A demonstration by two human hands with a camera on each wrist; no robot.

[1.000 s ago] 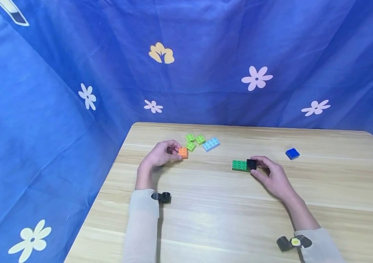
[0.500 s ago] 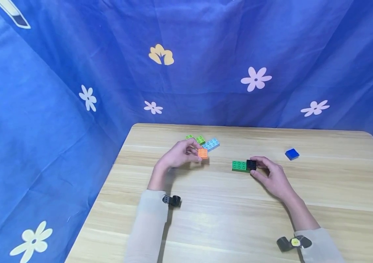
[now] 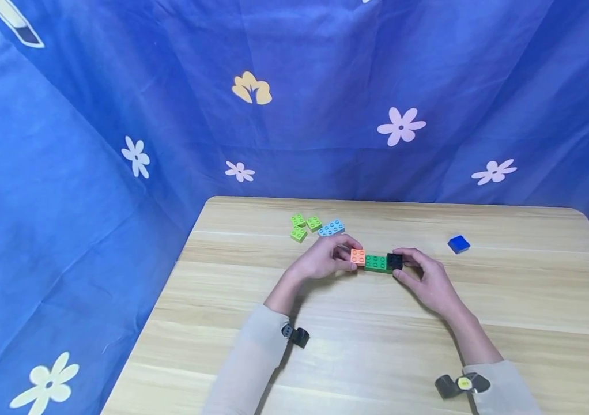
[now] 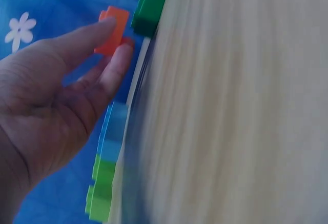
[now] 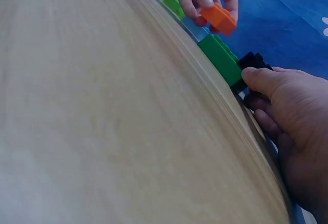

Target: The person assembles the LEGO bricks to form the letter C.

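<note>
My left hand (image 3: 325, 256) pinches an orange two-by-two toy brick (image 3: 358, 257) between thumb and fingers. In the left wrist view the orange brick (image 4: 114, 29) is off the table, near the left end of a green brick (image 4: 152, 6) and apart from it. The long green brick (image 3: 376, 263) lies on the table, studs up. A black brick (image 3: 395, 261) sits on its right end, partly covered by fingers. My right hand (image 3: 426, 279) pinches that black brick, with the thumb on its near side in the right wrist view.
Behind my left hand lie several loose bricks: lime green ones (image 3: 298, 233) and a light blue one (image 3: 332, 227). A dark blue brick (image 3: 459, 244) lies at the back right. A blue flowered cloth (image 3: 325, 115) hangs behind the wooden table (image 3: 377, 346).
My left hand has lifted the orange brick from beside the lime bricks and carried it right, to the green brick's left end. My right hand has stayed at the black brick.
</note>
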